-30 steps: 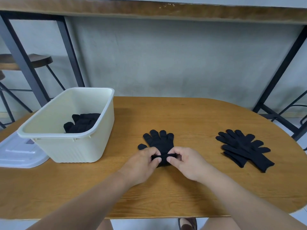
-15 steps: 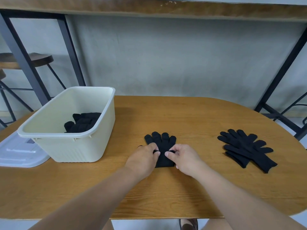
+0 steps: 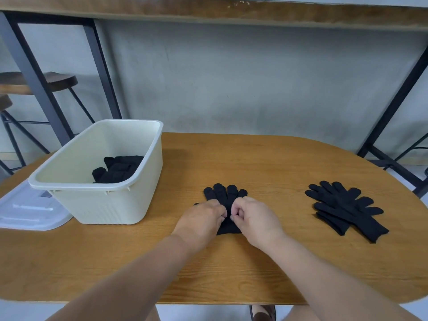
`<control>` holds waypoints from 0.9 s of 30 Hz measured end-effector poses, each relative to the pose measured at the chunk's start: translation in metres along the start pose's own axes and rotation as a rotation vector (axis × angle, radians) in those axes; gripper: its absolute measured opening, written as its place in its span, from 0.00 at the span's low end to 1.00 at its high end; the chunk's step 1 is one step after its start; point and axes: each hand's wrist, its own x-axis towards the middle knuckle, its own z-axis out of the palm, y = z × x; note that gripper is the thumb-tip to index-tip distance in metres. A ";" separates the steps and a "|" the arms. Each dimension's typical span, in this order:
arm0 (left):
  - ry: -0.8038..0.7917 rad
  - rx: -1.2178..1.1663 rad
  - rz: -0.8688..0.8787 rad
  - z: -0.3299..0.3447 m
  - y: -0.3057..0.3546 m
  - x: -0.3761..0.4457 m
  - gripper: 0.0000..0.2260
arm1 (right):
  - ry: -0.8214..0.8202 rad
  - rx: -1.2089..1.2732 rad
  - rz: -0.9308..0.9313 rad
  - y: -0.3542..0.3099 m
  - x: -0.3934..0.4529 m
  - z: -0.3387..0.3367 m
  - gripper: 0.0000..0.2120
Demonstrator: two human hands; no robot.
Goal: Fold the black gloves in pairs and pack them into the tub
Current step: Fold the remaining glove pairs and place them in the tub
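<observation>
A stacked pair of black gloves [image 3: 224, 194] lies on the wooden table [image 3: 266, 163], fingers pointing away from me. My left hand [image 3: 201, 222] and my right hand [image 3: 256, 220] sit side by side on its middle, fingers curled and pinching the fabric. The gloves' cuff end is mostly hidden under my hands. A cream plastic tub [image 3: 104, 202] stands at the left with folded black gloves [image 3: 118, 169] inside. Several more black gloves [image 3: 345, 207] lie spread in a loose pile at the right.
A translucent white lid [image 3: 27, 210] lies flat on the table left of the tub. Behind the table stand black metal frame legs [image 3: 34, 75], a grey wall and a round stool [image 3: 58, 79] at the far left. The table's front edge runs just below my forearms.
My hands carried the cuff edge forward over the gloves toward the fingers, then came closer together on the fabric. Less of the gloves shows between and below my hands.
</observation>
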 end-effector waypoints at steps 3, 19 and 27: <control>-0.028 0.036 0.075 -0.003 -0.006 -0.010 0.16 | -0.032 -0.025 -0.100 0.006 -0.007 -0.002 0.10; -0.001 -0.417 -0.270 -0.010 -0.008 -0.007 0.07 | -0.142 0.392 0.105 0.005 -0.001 -0.012 0.05; -0.100 -0.282 -0.354 -0.012 -0.010 0.010 0.12 | -0.137 0.359 0.213 0.005 0.016 -0.005 0.05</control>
